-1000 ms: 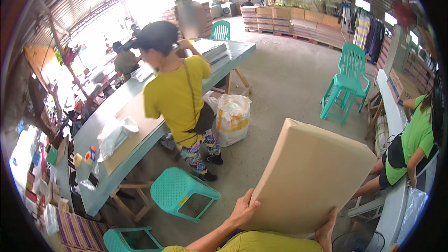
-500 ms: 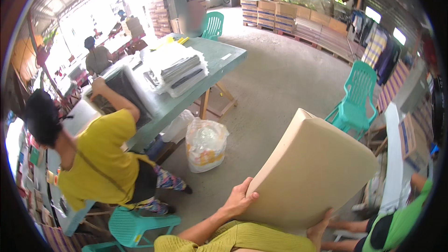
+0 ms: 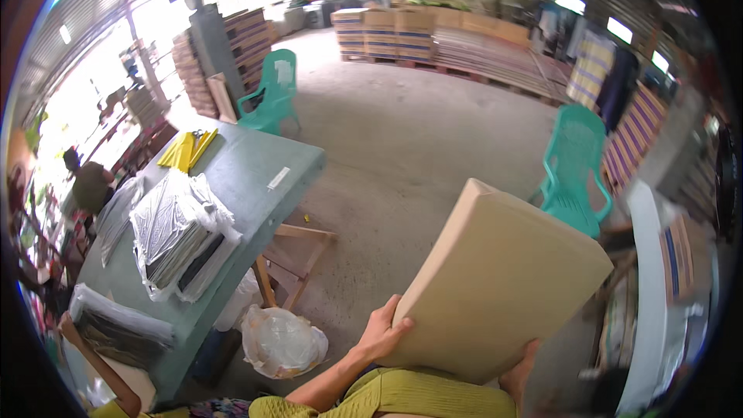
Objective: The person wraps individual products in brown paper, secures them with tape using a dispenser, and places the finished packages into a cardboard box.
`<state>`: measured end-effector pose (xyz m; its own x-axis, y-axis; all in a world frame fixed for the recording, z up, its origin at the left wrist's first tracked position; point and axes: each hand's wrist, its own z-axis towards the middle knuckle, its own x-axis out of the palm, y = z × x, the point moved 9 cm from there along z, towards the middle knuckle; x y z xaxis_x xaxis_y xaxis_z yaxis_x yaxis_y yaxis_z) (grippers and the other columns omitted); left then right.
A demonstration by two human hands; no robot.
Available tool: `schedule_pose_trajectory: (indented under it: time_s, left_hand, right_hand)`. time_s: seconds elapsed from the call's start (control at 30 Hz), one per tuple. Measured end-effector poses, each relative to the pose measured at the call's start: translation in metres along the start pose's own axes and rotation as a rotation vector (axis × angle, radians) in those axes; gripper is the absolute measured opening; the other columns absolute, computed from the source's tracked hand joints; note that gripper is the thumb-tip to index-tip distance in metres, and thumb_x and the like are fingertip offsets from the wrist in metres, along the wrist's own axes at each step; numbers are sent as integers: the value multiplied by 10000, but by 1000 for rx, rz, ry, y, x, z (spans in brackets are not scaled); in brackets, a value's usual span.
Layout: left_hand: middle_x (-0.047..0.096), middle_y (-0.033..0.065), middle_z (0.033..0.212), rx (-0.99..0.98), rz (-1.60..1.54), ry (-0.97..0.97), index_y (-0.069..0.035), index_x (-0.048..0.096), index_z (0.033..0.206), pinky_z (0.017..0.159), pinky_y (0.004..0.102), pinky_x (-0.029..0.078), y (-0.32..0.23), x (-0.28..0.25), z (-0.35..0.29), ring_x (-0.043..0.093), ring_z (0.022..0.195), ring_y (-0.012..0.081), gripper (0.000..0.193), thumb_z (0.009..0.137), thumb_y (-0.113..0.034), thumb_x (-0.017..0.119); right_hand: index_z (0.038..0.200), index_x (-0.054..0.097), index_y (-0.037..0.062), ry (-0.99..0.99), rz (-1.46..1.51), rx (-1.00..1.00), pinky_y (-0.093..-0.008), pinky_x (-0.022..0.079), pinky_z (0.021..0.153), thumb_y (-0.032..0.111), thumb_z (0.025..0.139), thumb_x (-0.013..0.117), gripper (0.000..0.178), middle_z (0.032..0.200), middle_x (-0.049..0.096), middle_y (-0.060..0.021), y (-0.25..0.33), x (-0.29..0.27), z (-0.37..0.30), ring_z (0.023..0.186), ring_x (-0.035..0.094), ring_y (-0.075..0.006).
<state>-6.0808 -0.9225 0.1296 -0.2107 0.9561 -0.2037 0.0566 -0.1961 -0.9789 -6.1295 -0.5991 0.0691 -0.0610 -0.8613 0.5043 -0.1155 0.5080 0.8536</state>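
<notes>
A large, flat tan box [image 3: 495, 282], plain like cardboard, is tilted up in front of my body. My left hand [image 3: 384, 331] grips its left edge, thumb on the near face and the other fingers partly hidden behind. At the lower right edge, my right hand [image 3: 523, 365] holds the same box, with most of its fingers hidden by it. To the left of the box is a green table [image 3: 255, 151], apart from my hands. On it lies a stack of dark flat items in clear plastic [image 3: 182, 236].
A co-worker's arm [image 3: 101, 368] reaches to a plastic-wrapped dark bundle [image 3: 124, 329]. Green chairs stand by the table [image 3: 271, 97] and at right [image 3: 573, 174]. A plastic bag [image 3: 282, 344] sits on the floor. Cartons [image 3: 383, 35] rest on pallets at the back. A pale bench [image 3: 642, 294] runs along the right.
The view has shifted forward, so the table and its stack sit lower and farther left. The co-worker in yellow has mostly left the picture. Both my hands still hold the box.
</notes>
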Motion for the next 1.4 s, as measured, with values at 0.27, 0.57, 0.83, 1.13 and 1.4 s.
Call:
schedule_pose_trajectory:
  time_s: [0.27, 0.57, 0.83, 1.13, 1.4]
  left_hand:
    - [529, 239, 1249, 103, 55, -170, -10, 466, 1345, 918, 432, 479, -29, -50, 274, 548, 1149, 347, 991, 721, -755, 663]
    - [618, 210, 1021, -52, -121, -198, 16, 476, 1277, 869, 425, 470, 25, -79, 580, 608, 981, 334, 1014, 754, -852, 502]
    - [616, 226, 956, 67, -54, -115, 42, 481, 1134, 798, 419, 481, 2, -153, 925, 618, 922, 326, 978, 751, -859, 489]
    - [616, 203, 908, 70, 23, 41, 35, 497, 1107, 751, 401, 482, 5, -174, 1281, 615, 865, 284, 937, 763, -837, 502]
    - [626, 174, 1043, 100, -54, -49, 30, 518, 1237, 852, 381, 474, 19, -190, 1613, 592, 997, 243, 1009, 766, -861, 468]
  right_hand:
    - [1465, 341, 47, 191, -21, 89, -409, 321, 1101, 569, 1019, 317, 687, 1454, 420, -119, 13, 118, 311, 1322, 403, -266]
    - [1475, 323, 44, 311, -176, 53, -446, 328, 1105, 514, 1015, 364, 659, 1472, 392, -124, -25, 236, 627, 1339, 393, -292]
    - [1454, 362, 38, 85, -38, -76, -428, 318, 1120, 565, 1015, 330, 687, 1445, 446, -122, -49, 354, 915, 1333, 408, -278]
    - [1324, 497, 1, 57, -184, -11, -391, 410, 1020, 413, 1053, 296, 533, 1309, 560, -136, -69, 473, 1182, 1193, 532, -255]
    - [1252, 530, -12, 14, -141, -40, -353, 461, 917, 343, 1035, 407, 434, 1196, 597, -121, -72, 567, 1533, 1083, 568, -210]
